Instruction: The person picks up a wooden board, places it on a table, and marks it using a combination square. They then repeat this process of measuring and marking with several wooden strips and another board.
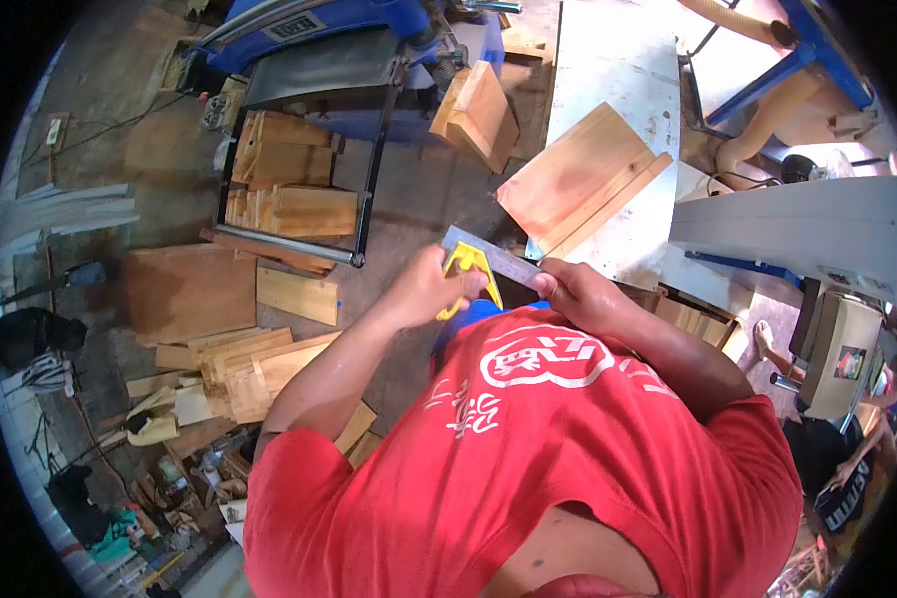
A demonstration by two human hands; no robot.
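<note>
My left hand point(424, 291) is closed around the yellow handle of a try square point(471, 261). The square's grey metal blade point(493, 254) runs to the right, where my right hand point(580, 296) pinches its end. Both hands hold the tool in front of my red shirt, above the workshop floor. Just beyond the hands, a light wooden board with a strip along one edge point(580, 177) lies on a white table point(618, 70), overhanging its near edge.
A blue machine on a black metal stand point(314, 60) holds stacked wood pieces point(284, 179). Boards and offcuts point(194, 289) lie scattered over the floor at the left. Another wooden assembly point(476, 115) leans beside the stand. A grey machine point(797, 224) stands at the right.
</note>
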